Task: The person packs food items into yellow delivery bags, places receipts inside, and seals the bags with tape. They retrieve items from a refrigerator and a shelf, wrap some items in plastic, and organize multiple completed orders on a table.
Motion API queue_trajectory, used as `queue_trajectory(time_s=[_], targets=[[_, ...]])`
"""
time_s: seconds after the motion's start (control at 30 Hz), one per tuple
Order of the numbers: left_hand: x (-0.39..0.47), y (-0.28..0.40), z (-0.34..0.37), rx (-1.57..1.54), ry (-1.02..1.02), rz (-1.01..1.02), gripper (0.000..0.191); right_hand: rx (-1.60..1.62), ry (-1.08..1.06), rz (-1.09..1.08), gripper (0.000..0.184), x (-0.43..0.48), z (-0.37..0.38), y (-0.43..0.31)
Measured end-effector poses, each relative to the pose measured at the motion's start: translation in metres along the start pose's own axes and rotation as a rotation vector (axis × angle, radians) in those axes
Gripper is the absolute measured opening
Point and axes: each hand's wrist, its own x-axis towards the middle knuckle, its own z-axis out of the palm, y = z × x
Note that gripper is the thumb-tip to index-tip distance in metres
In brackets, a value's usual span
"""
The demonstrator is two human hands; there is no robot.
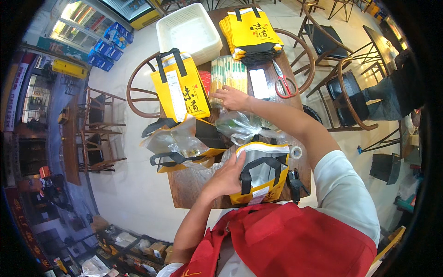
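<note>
My left hand [223,177] is at the left rim of an open yellow insulated bag [275,194] with a silvery lining and black handles, steadying its side. A white paper slip is on the bag's front. My right hand [232,99] stretches forward to the near end of a pile of paper-wrapped chopsticks [229,72], fingers spread and slightly bent. Nothing shows in its grasp. Under the right forearm lies a knotted clear plastic bag [242,126]. Left of it, another open yellow bag [187,142] contains clear plastic packaging.
A yellow bag with a long receipt [177,97] stands beside red packets [205,81]. Farther back are white plastic baskets [188,33] and stacked yellow bags [251,29]. A phone [259,84], red-handled scissors [284,83], a tape roll [295,152] and a black device [295,185] line the right.
</note>
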Motion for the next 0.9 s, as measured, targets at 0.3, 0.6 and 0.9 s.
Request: queue_trajectory(time_s=[0.3, 0.6, 0.9], targets=[[0.001, -0.014, 0.003, -0.1, -0.014, 0.007, 0.102, 0.397, 0.527, 0.192, 0.015, -0.03, -0.079, -0.014], [-0.002, -0.019, 0.007, -0.04, 0.025, 0.063, 0.096, 0.261, 0.054, -0.031, 0.011, -0.002, -0.008, -0.008], [-0.001, -0.018, 0.01, -0.091, 0.093, 0.075, 0.098, 0.523, 0.39, 0.105, 0.022, -0.012, -0.041, -0.004]])
